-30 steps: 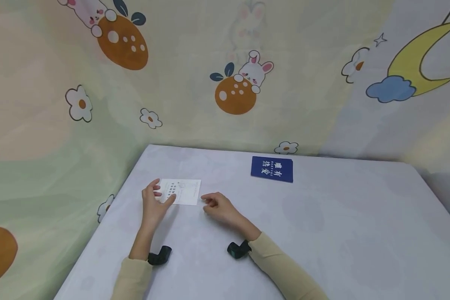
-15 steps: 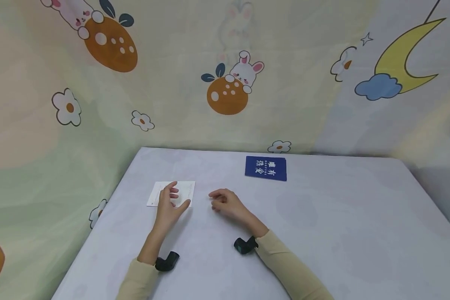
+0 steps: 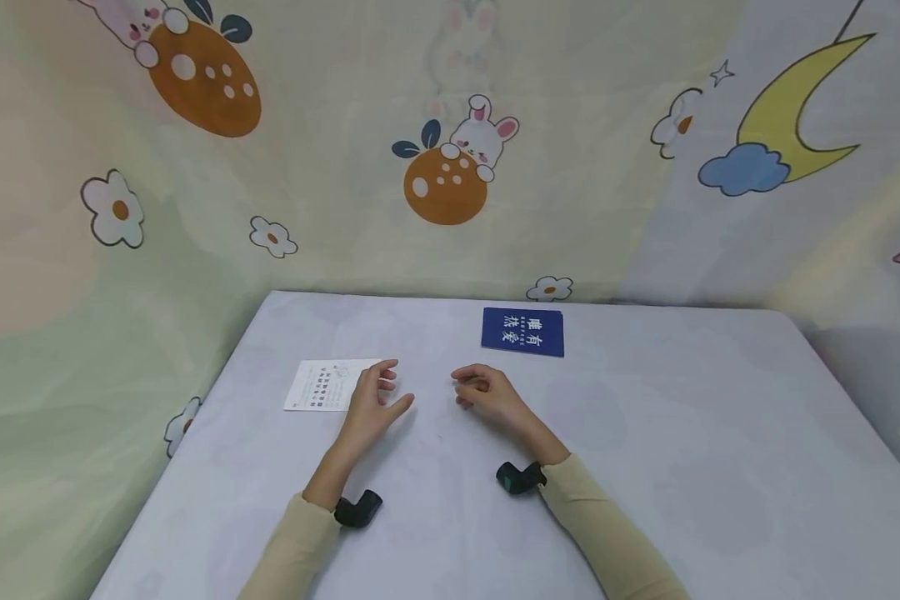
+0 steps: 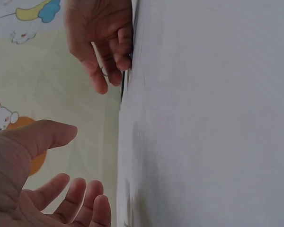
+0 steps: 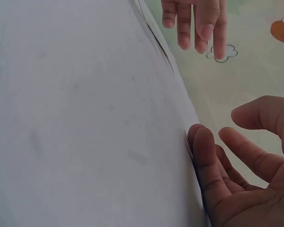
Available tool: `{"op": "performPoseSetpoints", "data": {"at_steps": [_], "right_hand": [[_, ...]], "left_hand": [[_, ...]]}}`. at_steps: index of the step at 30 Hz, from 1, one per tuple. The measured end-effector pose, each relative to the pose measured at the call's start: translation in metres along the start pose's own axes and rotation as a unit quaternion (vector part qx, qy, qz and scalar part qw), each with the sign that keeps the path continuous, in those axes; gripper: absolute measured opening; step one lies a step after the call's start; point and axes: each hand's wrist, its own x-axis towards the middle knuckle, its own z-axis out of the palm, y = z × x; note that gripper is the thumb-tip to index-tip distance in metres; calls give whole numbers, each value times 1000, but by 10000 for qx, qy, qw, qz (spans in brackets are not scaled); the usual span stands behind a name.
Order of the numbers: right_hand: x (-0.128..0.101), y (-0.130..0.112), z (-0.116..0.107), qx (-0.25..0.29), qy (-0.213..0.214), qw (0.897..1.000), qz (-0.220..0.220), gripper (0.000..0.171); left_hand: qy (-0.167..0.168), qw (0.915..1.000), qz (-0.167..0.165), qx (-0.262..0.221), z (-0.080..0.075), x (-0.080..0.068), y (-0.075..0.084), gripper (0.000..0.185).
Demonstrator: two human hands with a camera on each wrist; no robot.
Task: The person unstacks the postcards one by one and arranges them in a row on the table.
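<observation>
A white printed card [image 3: 321, 386] lies flat on the pale table [image 3: 645, 467], left of the middle. My left hand [image 3: 381, 393] sits just past the card's right edge with fingers spread and relaxed, holding nothing. My right hand [image 3: 474, 386] rests on the table a little to the right, fingers loosely curled and empty. In the left wrist view my left hand [image 4: 52, 189] is open at the bottom and the right hand [image 4: 102, 42] hangs at the top. In the right wrist view my right hand [image 5: 236, 179] lies low and the left hand's fingers [image 5: 194, 23] point down from above.
A dark blue booklet [image 3: 522, 332] with white characters lies near the table's back edge, right of both hands. Cartoon-print fabric walls [image 3: 450, 167] close in the back and left sides. Black wrist cameras [image 3: 357, 508] sit on both forearms.
My left hand has come off the white card and moved right, past its edge. My right hand has also shifted right. The card stays flat on the table.
</observation>
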Motion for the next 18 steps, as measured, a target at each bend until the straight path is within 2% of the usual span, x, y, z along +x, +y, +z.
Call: {"op": "performPoseSetpoints", "data": {"at_steps": [7,14,18], "right_hand": [[-6,8,-26,316,187,9993,114,30],[-11,13,-47,47,344,9994,87,29],[-14,16,-57,34,484,9987,152,28]], "left_hand": [[-366,9992,19,-132,14,10,3,60],[-584,9980,153,-202,25,15,8,59],[-678,9974,82,-235,31,16,11,57]]}}
